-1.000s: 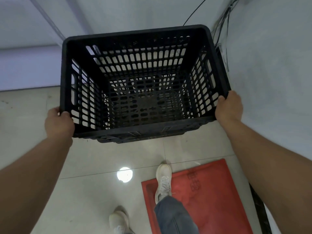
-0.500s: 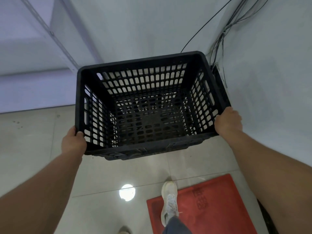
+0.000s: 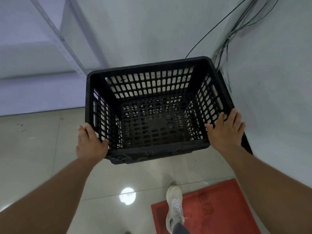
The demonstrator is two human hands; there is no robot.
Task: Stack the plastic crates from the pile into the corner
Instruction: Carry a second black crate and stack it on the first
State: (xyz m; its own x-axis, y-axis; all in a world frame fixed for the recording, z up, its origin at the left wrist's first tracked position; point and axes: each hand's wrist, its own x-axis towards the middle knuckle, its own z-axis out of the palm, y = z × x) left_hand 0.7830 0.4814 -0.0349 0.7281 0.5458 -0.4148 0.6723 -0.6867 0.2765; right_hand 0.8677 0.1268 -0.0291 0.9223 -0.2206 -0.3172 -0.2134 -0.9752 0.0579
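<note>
A black slatted plastic crate [image 3: 152, 71] sits low in the corner where two pale walls meet, its open top facing me. My left hand [image 3: 90, 144] lies over the near left corner of its rim, thumb inside, fingers stretched along the outside. My right hand [image 3: 227, 130] lies over the near right rim with fingers spread and fairly straight. More black plastic [image 3: 246, 144] shows under the crate's right side and front; I cannot tell if it is a second crate.
Black cables [image 3: 226, 41] run down the right wall into the corner behind the crate. A slotted metal shelf post [image 3: 60, 39] slants at the left. On the glossy tiled floor lies a red mat [image 3: 219, 208], with my white shoe [image 3: 174, 206] on its edge.
The crate has gone down and forward into the corner. Both hands have changed from closed fists on its sides to loosened fingers lying over the rim.
</note>
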